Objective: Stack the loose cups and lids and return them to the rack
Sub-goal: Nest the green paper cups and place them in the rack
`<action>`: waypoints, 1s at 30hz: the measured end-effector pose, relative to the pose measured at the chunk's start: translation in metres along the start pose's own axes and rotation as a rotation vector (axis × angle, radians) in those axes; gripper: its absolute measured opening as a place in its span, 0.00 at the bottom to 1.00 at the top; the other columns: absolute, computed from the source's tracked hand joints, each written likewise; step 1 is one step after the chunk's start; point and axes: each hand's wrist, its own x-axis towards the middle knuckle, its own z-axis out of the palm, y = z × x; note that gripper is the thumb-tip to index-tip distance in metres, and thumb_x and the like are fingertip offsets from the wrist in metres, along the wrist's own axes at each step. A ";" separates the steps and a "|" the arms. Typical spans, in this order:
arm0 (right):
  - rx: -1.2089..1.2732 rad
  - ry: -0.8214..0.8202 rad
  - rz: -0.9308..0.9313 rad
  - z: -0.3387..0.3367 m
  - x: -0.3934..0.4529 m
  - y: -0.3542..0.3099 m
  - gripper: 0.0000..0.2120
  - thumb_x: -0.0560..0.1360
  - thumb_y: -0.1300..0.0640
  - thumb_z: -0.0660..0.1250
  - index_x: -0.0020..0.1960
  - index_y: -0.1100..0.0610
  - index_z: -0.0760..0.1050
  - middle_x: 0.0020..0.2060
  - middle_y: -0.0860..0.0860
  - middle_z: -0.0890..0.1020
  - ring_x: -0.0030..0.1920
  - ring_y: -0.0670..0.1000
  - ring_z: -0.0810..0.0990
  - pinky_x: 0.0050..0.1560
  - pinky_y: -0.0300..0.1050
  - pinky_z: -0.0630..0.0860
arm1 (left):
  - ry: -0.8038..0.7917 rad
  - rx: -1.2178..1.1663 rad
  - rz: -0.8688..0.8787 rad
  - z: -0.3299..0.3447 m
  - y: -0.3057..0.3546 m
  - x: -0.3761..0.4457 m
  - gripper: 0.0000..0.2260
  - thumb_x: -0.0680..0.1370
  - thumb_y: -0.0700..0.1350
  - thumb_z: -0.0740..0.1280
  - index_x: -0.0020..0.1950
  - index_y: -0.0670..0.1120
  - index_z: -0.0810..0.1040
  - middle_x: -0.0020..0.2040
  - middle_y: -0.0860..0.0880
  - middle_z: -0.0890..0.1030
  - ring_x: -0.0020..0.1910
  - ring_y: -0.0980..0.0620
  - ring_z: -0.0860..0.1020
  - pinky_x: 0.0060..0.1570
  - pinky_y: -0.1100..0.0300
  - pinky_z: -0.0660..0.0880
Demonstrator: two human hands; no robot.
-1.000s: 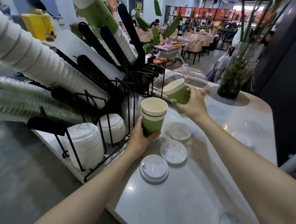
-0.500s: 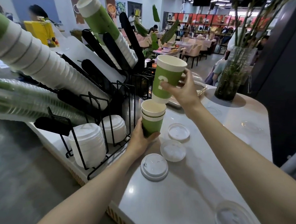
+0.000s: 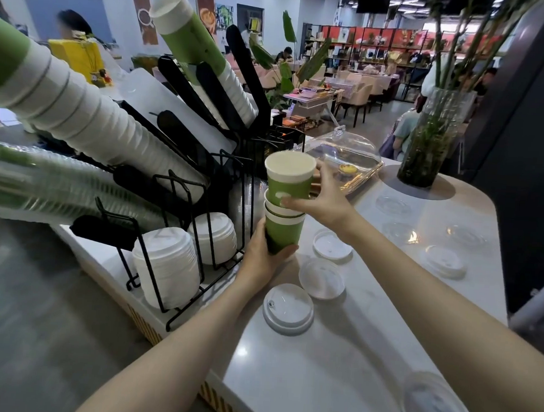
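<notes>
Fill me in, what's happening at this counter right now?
A person is nesting green paper cups. The left hand grips the bottom of a short stack, while the right hand holds a top cup partly seated in it. Several loose lids lie on the white counter, not yet gathered. The black wire rack stands just left.

Bright overhead light, seemingly blurred, warped edges
</notes>
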 end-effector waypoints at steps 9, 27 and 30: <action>-0.016 -0.018 0.035 0.005 -0.011 0.011 0.38 0.71 0.40 0.75 0.76 0.45 0.62 0.66 0.46 0.72 0.63 0.43 0.74 0.54 0.34 0.73 | -0.014 0.005 0.004 -0.001 0.000 -0.001 0.32 0.74 0.47 0.78 0.75 0.51 0.67 0.67 0.51 0.78 0.66 0.53 0.77 0.65 0.55 0.75; 0.058 0.012 0.042 -0.005 -0.008 0.002 0.45 0.66 0.48 0.82 0.76 0.50 0.63 0.64 0.48 0.75 0.60 0.42 0.76 0.53 0.36 0.78 | 0.068 -0.087 0.001 0.002 0.025 -0.008 0.35 0.69 0.62 0.77 0.73 0.57 0.71 0.62 0.49 0.80 0.61 0.49 0.81 0.61 0.46 0.80; 0.103 0.024 0.050 -0.006 -0.003 -0.010 0.45 0.67 0.45 0.81 0.76 0.49 0.62 0.63 0.47 0.75 0.59 0.43 0.78 0.55 0.45 0.81 | 0.081 -0.143 0.005 -0.003 0.043 -0.018 0.38 0.69 0.65 0.75 0.76 0.57 0.68 0.63 0.50 0.80 0.59 0.54 0.81 0.55 0.58 0.80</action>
